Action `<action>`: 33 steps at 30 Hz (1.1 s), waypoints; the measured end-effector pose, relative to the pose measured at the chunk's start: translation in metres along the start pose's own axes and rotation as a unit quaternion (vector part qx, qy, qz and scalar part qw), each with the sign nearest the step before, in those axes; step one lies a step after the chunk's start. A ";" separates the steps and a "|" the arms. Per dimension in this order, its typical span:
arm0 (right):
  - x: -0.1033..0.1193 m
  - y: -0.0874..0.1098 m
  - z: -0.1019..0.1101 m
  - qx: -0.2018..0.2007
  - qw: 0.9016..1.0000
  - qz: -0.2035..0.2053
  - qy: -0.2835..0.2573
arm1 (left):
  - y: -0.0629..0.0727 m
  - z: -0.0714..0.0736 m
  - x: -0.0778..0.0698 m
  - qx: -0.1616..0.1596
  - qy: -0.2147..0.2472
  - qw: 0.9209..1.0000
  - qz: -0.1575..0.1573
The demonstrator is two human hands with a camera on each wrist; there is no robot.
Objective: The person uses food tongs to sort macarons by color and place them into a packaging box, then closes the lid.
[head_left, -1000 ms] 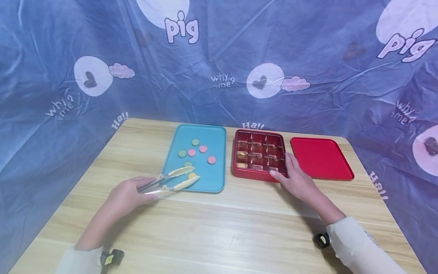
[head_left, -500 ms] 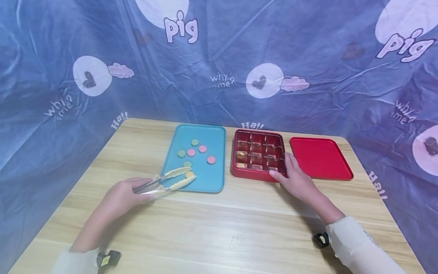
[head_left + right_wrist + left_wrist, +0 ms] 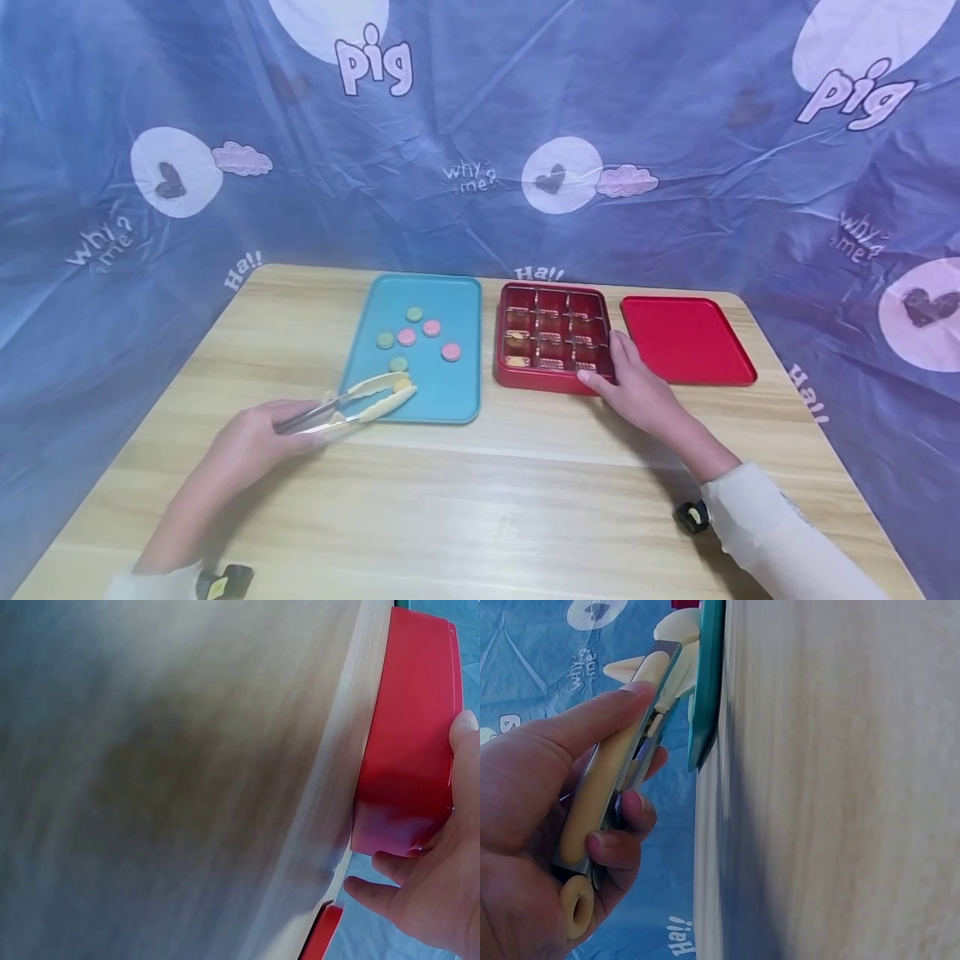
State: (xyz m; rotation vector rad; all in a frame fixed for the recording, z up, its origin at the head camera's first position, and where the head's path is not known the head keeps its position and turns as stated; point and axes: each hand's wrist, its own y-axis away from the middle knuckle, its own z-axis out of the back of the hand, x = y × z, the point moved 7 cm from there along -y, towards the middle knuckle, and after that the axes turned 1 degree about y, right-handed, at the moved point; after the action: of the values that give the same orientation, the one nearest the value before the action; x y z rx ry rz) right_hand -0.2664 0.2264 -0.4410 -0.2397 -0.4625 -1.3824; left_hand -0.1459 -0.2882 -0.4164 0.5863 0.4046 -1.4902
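Observation:
My left hand [image 3: 251, 442] grips a pair of metal tongs [image 3: 604, 776] with cream handles and tips, thumb on one arm and fingers curled round the other. The tong tips reach over the near end of a blue tray [image 3: 450, 392], one on each side of a yellow macaron [image 3: 402, 384]. Several green and pink macarons, among them a pink macaron [image 3: 451, 352], lie farther up the tray. My right hand [image 3: 641, 396] holds a red box [image 3: 412, 727] at its near right corner, thumb on the front rim and fingers along the side.
Clear dividers split the box into compartments; yellow pieces [image 3: 517, 362] sit in its near left ones. A flat red lid [image 3: 686, 342] lies right of the box. Behind the wooden table [image 3: 450, 500] hangs a blue printed cloth [image 3: 465, 100].
The left hand and tongs have drawn back slightly leftward, and the tips stand closer about the yellow macaron. The head view has shifted a little. The right hand keeps its hold on the box.

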 end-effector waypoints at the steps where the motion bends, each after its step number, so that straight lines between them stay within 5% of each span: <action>1: 0.000 0.000 0.000 0.000 1.000 0.000 0.000 | 0.000 0.000 0.000 0.000 0.000 1.000 0.000; 33: 0.002 -0.003 0.000 0.005 1.000 0.000 0.002 | 0.007 0.015 0.004 0.017 -0.018 1.000 0.014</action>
State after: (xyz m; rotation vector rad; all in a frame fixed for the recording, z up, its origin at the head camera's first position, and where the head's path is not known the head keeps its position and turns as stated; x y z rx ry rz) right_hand -0.2693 0.2245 -0.4403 -0.2293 -0.4659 -1.3807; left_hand -0.1402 -0.3008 -0.4057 0.5885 0.3416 -1.4807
